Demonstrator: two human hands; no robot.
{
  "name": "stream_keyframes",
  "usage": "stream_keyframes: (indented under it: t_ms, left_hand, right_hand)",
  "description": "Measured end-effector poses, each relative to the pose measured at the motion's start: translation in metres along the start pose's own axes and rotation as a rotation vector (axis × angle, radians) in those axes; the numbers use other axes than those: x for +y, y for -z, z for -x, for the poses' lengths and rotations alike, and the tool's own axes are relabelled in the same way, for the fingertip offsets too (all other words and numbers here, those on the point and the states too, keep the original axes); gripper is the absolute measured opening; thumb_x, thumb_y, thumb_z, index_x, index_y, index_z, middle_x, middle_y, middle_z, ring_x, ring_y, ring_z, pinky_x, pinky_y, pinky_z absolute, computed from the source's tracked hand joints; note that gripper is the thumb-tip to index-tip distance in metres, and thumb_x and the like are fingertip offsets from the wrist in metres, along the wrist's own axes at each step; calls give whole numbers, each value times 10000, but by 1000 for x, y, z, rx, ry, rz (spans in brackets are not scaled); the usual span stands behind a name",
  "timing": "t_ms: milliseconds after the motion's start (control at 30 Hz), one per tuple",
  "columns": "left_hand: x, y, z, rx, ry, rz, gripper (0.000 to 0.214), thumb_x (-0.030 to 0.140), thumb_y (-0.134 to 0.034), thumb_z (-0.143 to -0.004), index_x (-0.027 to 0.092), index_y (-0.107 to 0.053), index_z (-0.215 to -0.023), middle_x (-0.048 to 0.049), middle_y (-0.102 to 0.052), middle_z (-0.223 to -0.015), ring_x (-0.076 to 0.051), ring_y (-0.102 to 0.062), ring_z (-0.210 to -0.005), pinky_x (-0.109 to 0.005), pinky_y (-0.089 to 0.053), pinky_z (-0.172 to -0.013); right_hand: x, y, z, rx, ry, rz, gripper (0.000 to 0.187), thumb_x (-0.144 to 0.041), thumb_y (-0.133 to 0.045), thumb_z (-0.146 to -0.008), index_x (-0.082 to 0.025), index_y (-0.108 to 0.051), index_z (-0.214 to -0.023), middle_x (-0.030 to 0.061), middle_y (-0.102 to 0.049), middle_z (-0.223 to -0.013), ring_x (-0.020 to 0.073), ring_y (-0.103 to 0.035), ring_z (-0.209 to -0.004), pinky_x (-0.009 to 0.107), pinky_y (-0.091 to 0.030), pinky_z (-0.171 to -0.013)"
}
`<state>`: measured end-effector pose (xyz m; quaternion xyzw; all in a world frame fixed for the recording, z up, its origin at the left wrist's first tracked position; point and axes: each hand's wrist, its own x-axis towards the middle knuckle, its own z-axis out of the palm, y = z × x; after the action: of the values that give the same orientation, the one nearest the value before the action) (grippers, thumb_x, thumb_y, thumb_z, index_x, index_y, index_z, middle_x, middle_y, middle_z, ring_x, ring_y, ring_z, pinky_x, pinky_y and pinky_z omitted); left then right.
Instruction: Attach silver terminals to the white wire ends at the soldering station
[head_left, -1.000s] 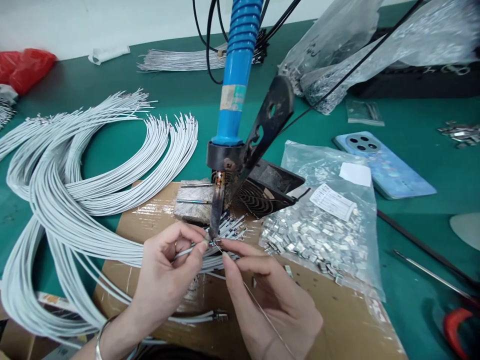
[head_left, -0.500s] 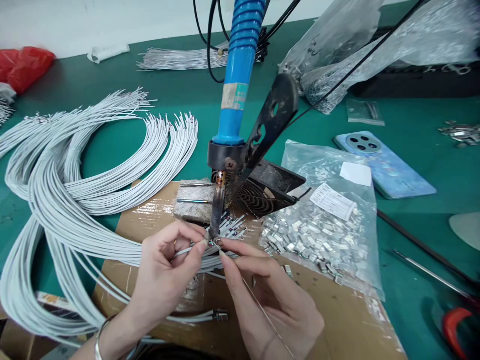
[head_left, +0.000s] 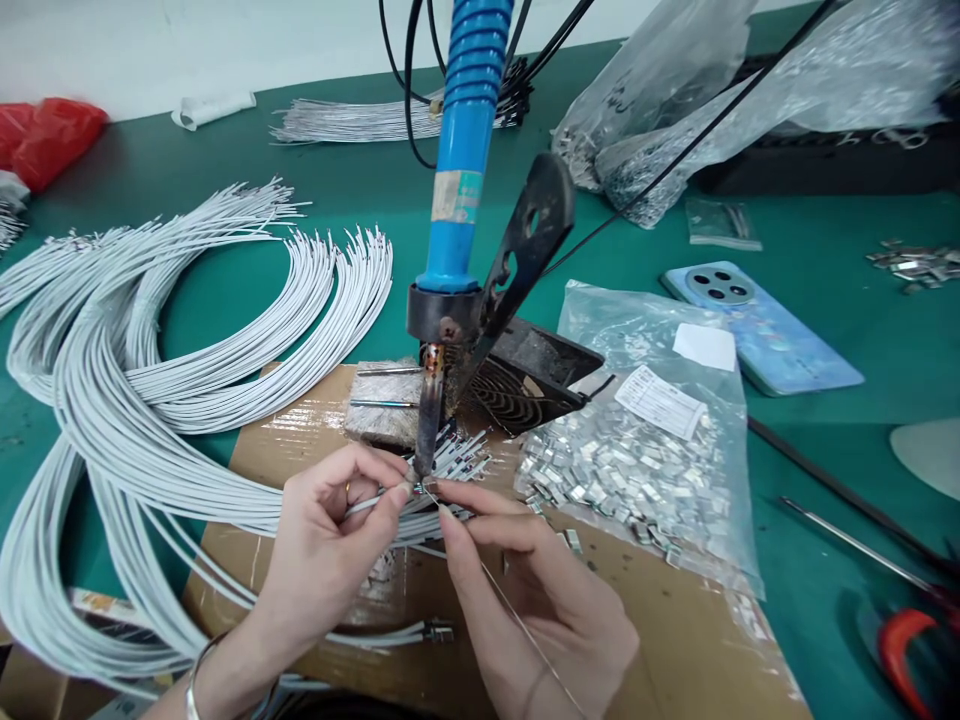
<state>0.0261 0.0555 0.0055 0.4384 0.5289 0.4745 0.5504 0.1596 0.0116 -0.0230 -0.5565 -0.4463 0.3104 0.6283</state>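
Observation:
A blue-handled soldering iron (head_left: 459, 190) stands tip-down in a black metal stand (head_left: 525, 270). Its dark tip (head_left: 427, 430) meets the work just above my fingers. My left hand (head_left: 330, 560) pinches the end of a thin white wire (head_left: 367, 503) against the tip. My right hand (head_left: 540, 600) pinches a thin strand of solder wire (head_left: 517, 625) and holds its end at the same spot. More white wire ends (head_left: 457, 460) lie fanned out behind the tip on a brown cardboard sheet (head_left: 675, 640).
Big loops of white wires (head_left: 150, 350) cover the green table at left. A plastic bag of small metal clips (head_left: 637, 470) lies right of my hands, a blue phone (head_left: 757, 325) beyond it. Red-handled pliers (head_left: 907, 640) sit at the lower right, more bags (head_left: 675, 90) at the back.
The view has shifted slightly. Both hands stay pinched at the iron's tip with no clear movement.

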Motion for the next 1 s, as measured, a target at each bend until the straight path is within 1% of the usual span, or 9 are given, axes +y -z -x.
stream_keyframes:
  t_ms: [300, 400, 533, 600, 667, 733, 833, 900, 1000]
  left_hand:
    - [1, -3, 6, 49, 51, -67, 124, 129, -789, -854, 163, -730, -750, -30, -767, -887, -87, -647, -645, -139, -532, -606]
    - [2, -2, 7, -5, 66, -127, 111, 144, -794, -851, 163, -724, -767, -39, -766, -892, -98, -648, -660, -149, -506, -584]
    - [-1, 6, 14, -50, 74, -151, 118, 168, -785, -875, 160, -719, -778, -49, -768, -896, -101, -633, -674, -145, -473, -572]
    - [-5, 9, 20, -46, 92, -138, 118, 184, -764, -908, 161, -728, -798, -43, -768, -916, -79, -590, -638, -138, -460, -577]
    - [-10, 12, 28, -46, 102, -132, 122, 201, -751, -928, 167, -734, -812, -39, -771, -933, -69, -555, -615, -139, -444, -574]
    - [-16, 15, 35, -45, 90, -151, 136, 222, -750, -930, 171, -735, -805, -27, -757, -860, -75, -525, -589, -151, -412, -545]
    - [-24, 23, 46, -75, 51, -277, 144, 249, -736, -946, 182, -757, -821, 19, -658, -642, -94, -477, -529, -180, -375, -508]
    - [-28, 33, 52, -126, -8, -406, 135, 227, -723, -952, 189, -777, -834, -1, -694, -664, -124, -563, -575, -202, -437, -553]
    - [-36, 54, 64, -194, -181, -575, 136, 148, -708, -944, 198, -773, -835, -48, -778, -821, -165, -685, -702, -237, -533, -667]
  right_hand:
    - [0, 2, 2, -1, -74, -14, 165, -146, -774, -919, -235, -719, -791, 24, -857, -1015, 139, -809, -853, 213, -619, -804]
    - [0, 6, 2, 2, -102, -27, 168, -172, -766, -935, -231, -699, -793, 45, -854, -1047, 168, -817, -928, 239, -636, -833]
    - [7, 29, -2, 171, -160, 7, 33, -255, -760, -970, -228, -741, -973, 16, -803, -856, 156, -781, -739, 244, -638, -703]
    - [15, 49, -5, 294, -186, -91, 145, -330, -766, -966, -205, -785, -895, 17, -771, -777, 151, -728, -668, 256, -610, -661]
    - [23, 70, -6, 331, -228, -206, 261, -438, -732, -952, -216, -834, -860, 46, -808, -803, 197, -759, -709, 339, -634, -729]
    - [30, 87, -5, 358, -327, -241, 444, -545, -574, -1017, -215, -865, -955, 122, -854, -1022, 296, -806, -959, 497, -608, -967]
    - [39, 100, 2, 401, -428, -179, 474, -562, -524, -1024, -223, -844, -943, 157, -853, -1041, 364, -790, -1031, 634, -471, -1138]
    - [44, 100, 9, 410, -418, -125, 495, -595, -521, -1001, -197, -810, -941, 135, -851, -955, 363, -792, -927, 680, -464, -1098]
    - [49, 97, 17, 341, -384, -26, 592, -658, -471, -1023, -160, -789, -973, 135, -845, -944, 327, -785, -881, 584, -533, -969]
